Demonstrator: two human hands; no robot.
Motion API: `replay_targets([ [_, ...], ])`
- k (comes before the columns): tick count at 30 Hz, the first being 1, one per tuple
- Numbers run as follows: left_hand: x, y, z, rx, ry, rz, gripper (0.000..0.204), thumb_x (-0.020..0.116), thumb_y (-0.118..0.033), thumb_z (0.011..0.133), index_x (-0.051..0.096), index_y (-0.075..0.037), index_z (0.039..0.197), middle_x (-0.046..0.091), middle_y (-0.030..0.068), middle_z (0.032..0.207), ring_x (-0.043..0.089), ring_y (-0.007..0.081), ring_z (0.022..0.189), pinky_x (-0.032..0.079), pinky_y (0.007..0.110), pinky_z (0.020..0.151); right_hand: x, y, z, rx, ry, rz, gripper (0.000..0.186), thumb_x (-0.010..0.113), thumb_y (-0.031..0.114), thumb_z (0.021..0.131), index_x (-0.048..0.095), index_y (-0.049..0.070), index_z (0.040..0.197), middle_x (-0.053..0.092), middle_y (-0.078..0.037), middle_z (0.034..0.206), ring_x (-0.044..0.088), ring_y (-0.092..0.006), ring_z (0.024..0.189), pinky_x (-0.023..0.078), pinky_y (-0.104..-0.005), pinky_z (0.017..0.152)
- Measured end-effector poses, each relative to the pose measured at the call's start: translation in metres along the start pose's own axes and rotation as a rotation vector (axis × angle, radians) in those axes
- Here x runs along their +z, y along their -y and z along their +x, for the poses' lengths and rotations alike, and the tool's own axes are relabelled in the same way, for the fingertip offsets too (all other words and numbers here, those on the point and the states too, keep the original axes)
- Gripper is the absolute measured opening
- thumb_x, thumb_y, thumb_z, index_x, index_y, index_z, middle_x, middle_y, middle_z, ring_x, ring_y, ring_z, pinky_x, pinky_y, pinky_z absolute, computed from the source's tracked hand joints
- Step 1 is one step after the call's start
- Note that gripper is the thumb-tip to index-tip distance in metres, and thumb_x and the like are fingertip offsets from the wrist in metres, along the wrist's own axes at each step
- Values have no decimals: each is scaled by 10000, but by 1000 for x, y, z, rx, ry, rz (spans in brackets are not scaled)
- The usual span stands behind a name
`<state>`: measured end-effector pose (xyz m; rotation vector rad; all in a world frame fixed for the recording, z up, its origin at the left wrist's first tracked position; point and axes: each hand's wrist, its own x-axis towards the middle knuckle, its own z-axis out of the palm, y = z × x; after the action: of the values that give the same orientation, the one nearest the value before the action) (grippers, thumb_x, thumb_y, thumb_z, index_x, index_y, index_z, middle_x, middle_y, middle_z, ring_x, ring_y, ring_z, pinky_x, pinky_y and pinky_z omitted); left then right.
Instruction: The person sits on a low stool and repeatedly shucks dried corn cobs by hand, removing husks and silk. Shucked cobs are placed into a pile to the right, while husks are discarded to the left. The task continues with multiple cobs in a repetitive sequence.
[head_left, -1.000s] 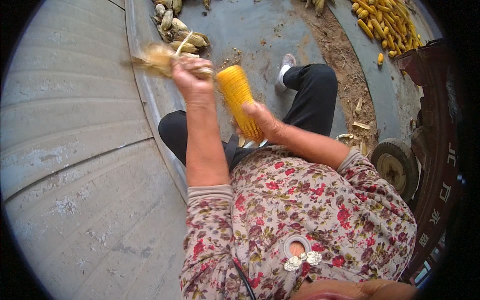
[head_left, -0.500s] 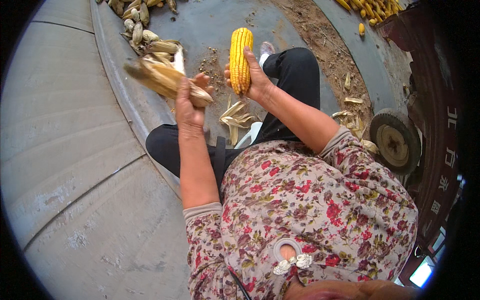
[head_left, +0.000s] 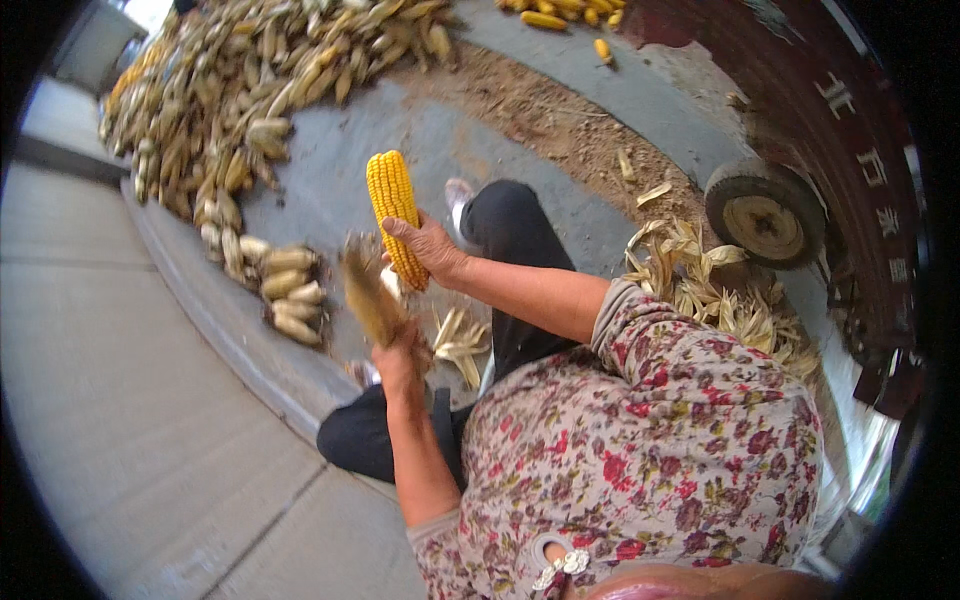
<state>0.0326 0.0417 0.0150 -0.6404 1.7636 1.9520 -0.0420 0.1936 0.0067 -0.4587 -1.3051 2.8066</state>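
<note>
Currently: yellow cylindrical corn cob (head_left: 391,190), long axis slanted forward-left, near half clasped by right hand (head_left: 438,252); blurred, dry tan husk (head_left: 368,298) gripped by left hand (head_left: 400,356), bodyward of cob.

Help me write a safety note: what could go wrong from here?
The bare corn ear might slip from the right-hand grip, which wraps only its lower part. The husk in the left-hand grip could shed bits. Loose husks between the legs could slide underfoot.
</note>
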Motion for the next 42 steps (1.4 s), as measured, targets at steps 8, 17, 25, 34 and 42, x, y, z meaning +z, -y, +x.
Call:
replay_targets([
  [8,-73,20,35,93,91,-314,156,615,-198,849,551,-55,838,522,16,692,520,137,614,455,284,527,-78,109,52,-217,-233,36,522,669,445,779,462,33,1022,544,-71,720,588,-185,565,503,-312,457],
  [17,-97,46,45,-1,16,-340,162,603,-196,853,546,-50,896,555,33,690,555,178,605,504,341,545,-307,-9,-18,389,-564,-1,406,594,413,833,485,53,987,589,-143,760,604,-274,572,519,-409,467],
  [25,-145,93,63,-193,33,-412,121,578,-190,847,537,-82,886,551,47,736,547,218,644,496,375,574,-378,-193,-97,856,-710,153,386,620,397,812,512,57,959,566,-153,706,570,-303,559,481,-431,441],
  [34,-161,92,67,-113,-12,-473,149,601,-190,829,529,-70,880,552,65,739,551,222,647,497,378,588,-235,271,106,-598,-551,158,607,567,196,872,238,-7,1340,423,-217,1262,554,-274,982,545,-398,759],
  [42,-130,84,69,-123,40,-428,156,597,-204,846,547,-81,929,571,67,782,557,217,683,508,378,620,-121,182,70,-87,-67,-168,341,573,297,870,527,61,1112,620,-82,969,610,-192,850,511,-361,738],
])
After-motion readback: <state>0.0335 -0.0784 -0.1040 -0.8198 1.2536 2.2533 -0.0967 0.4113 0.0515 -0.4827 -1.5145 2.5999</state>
